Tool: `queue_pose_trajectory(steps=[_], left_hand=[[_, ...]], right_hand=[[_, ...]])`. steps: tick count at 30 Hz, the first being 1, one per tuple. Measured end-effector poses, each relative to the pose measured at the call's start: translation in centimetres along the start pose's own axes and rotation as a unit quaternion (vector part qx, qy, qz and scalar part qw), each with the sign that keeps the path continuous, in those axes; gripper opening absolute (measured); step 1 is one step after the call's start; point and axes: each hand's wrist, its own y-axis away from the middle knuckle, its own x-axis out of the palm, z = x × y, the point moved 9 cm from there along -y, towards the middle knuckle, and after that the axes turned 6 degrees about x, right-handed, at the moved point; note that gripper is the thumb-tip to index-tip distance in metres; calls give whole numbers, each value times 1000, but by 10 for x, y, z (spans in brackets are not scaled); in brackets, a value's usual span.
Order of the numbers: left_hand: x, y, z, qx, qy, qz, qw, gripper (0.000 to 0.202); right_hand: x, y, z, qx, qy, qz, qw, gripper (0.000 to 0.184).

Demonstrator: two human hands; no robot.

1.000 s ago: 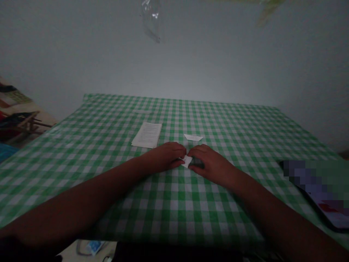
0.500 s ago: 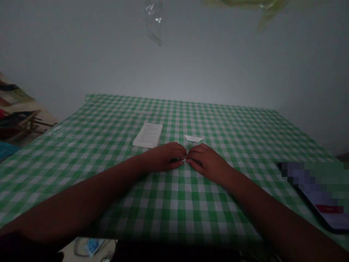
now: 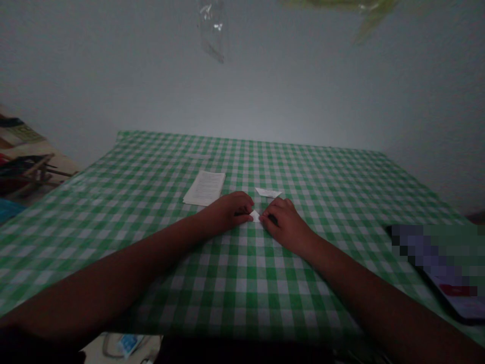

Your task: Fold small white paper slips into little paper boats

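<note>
A small folded piece of white paper (image 3: 255,216) is pinched between my two hands, its top coming to a point. My left hand (image 3: 232,208) grips its left side between thumb and fingers. On the opposite side, my right hand (image 3: 283,220) holds the edge with closed fingertips, which hide part of it. Just beyond my right hand lies a folded paper boat shape (image 3: 268,193) with printed lines. Behind my left wrist rests a stack of printed paper sheets (image 3: 205,187).
A green and white checked cloth (image 3: 242,283) covers the table. At the right edge lies a phone (image 3: 435,268) with a blurred screen. A plain wall (image 3: 265,91) stands behind the table, with a clear plastic bag (image 3: 212,30) hanging on it.
My hands have drawn slightly apart and the fingertips have lifted, so more of the small folded paper shows between them. The stack and the boat shape stay put.
</note>
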Motion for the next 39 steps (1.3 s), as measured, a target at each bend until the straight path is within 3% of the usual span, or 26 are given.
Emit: queue_pose_trajectory(steps=[4, 9, 12, 26, 34, 39], left_hand=[[2, 2, 8, -23, 18, -29, 999, 17], [2, 0, 4, -37, -20, -38, 998, 12], [3, -1, -1, -35, -59, -26, 997, 6], [13, 0, -11, -11, -155, 14, 988, 14], [12, 0, -14, 12, -168, 2, 986, 11], [14, -2, -27, 32, -268, 14, 963, 18]], right_hand=[[-2, 0, -1, 19, 13, -22, 999, 20], [-1, 0, -2, 18, 27, -34, 999, 21], [-1, 1, -3, 25, 36, -38, 998, 17], [2, -1, -4, 39, 47, -22, 998, 17], [3, -2, -5, 47, 70, -21, 996, 18], [-2, -3, -5, 62, 111, -38, 991, 21]])
